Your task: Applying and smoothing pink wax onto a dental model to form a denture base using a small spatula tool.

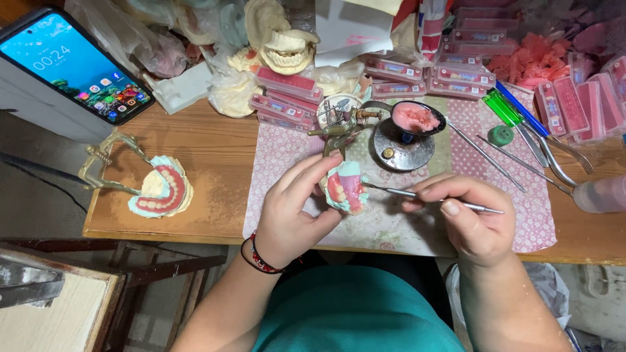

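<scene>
Both hands work above the patterned mat (293, 146) at the table's near edge: the left hand (290, 212) curls its fingers around a denture model (344, 188) with pink wax and teeth, while the right hand (466, 218) pinches a thin metal carving tool (430, 197), its tip touching the model. Beyond stands a small burner (399, 151), then stacked pink tooth trays (287, 96).

A denture model (160, 190) lies left of the mat (541, 215); a phone (72, 65) behind it, trays (417, 72) behind the mat
</scene>
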